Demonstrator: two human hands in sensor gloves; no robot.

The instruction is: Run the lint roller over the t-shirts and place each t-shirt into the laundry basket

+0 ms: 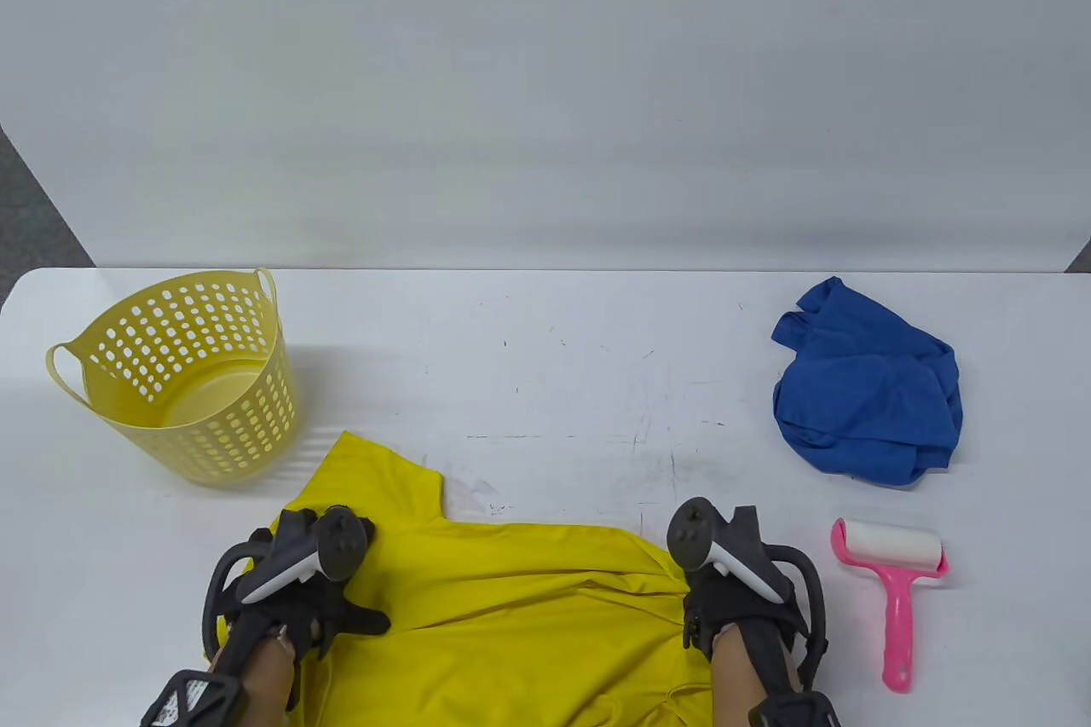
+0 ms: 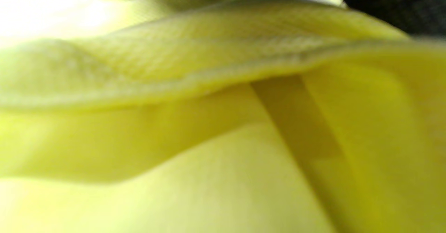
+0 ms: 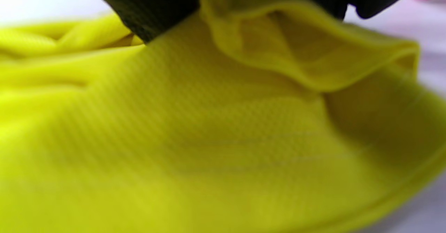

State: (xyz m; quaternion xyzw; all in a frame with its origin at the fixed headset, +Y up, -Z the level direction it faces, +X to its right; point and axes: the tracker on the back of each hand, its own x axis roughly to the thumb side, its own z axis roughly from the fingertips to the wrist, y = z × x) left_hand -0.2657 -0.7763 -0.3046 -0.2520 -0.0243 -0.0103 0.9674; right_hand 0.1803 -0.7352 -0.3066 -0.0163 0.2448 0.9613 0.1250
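While we spread the yellow shirt (image 1: 503, 616) flat at the desk's (image 1: 545, 352) near edge for rolling, our right hand (image 1: 737, 591) pinches a fold of it; whether the left hand (image 1: 294, 582) grips or just presses, we cannot tell. It looks smooth, faintly creased, with the roller (image 1: 891, 582) untouched just right.

Your trackers hide both hands' fingers in the table view. The yellow t-shirt (image 1: 511, 616) runs off the tabletop's near edge; both wrist views are blurred.

Yellow t-shirt (image 1: 511, 608), blue t-shirt (image 1: 869, 395), perforated yellow basket (image 1: 183, 373), pink roller (image 1: 895, 582), seemingly white roll
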